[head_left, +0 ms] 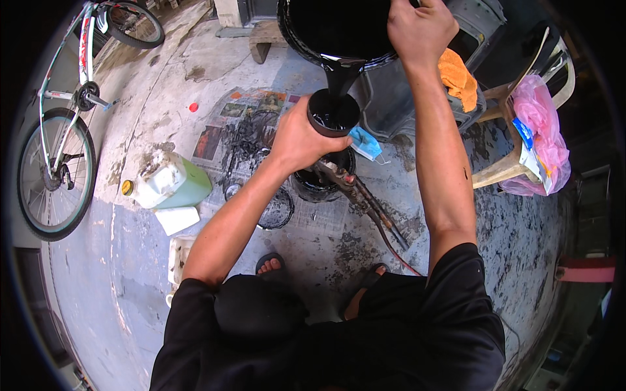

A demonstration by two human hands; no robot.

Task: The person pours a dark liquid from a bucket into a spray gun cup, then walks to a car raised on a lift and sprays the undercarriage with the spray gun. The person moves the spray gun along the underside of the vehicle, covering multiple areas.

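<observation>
- The black funnel (334,112) serves as the landmark: it stands upright, its round mouth facing up and its narrow end pointing down toward a dark round container (324,177) on the floor directly below it.
- The left hand (301,140) is wrapped closed around the funnel's near-left side, so it is the hand nearer to the funnel.
- Directly above the funnel hangs a large black pan (326,29), tilted so that its spout (340,68) drops a thick, glossy black liquid straight into the funnel's mouth.
- The right hand (418,29) is clamped closed on the pan's rim, up and to the right of the funnel.
- The pouring line runs vertically: pan, spout, funnel, container.
- Just right of the funnel lies a crumpled blue face mask (366,142); further right an orange cloth (458,79) rests on a dark grey moulded shell (398,98).
- Left of the funnel, stained newspapers (225,133) cover the rough, oil-blotched concrete, and a pale green jerrycan (173,184) lies on its side.
- Far left of the funnel stands a bicycle (62,117).
</observation>
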